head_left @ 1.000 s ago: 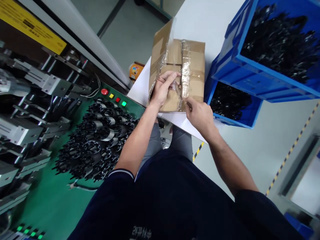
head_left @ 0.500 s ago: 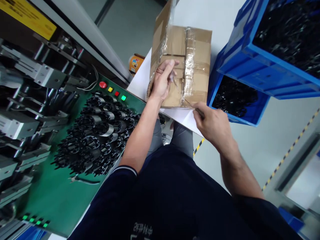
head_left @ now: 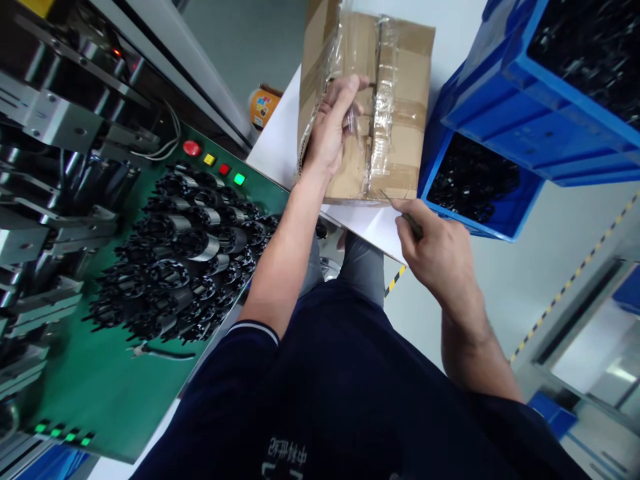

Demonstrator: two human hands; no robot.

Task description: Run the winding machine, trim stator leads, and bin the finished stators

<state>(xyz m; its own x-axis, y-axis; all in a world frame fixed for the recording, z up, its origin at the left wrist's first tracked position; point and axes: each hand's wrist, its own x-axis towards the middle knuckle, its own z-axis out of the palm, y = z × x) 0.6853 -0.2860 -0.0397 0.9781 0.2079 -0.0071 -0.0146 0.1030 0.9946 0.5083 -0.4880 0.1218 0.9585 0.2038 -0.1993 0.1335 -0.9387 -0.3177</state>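
A cardboard box [head_left: 407,127] with clear packing tape [head_left: 384,100] along its seam sits on the white tabletop, one flap [head_left: 316,60] raised at its left. My left hand [head_left: 333,130] is closed beside that flap, its curled fingers on a loose strip of clear tape [head_left: 354,130] over the box top. In my closed right hand [head_left: 435,243] is a thin pointed tool [head_left: 414,225]; its exact kind is hard to make out. The tool's tip lies at the box's near edge, just right of the taped seam.
Two blue bins [head_left: 500,113] of black parts stand to the right of the box. On the left, a green machine bed [head_left: 165,400] carries a pile of black ring-shaped parts [head_left: 175,267], pliers [head_left: 163,353] and coloured buttons [head_left: 225,169] near metal fixtures.
The tool in my right hand has shifted right, away from the seam along the box's near edge. My left hand keeps its hold on the tape. The whole view has moved slightly.
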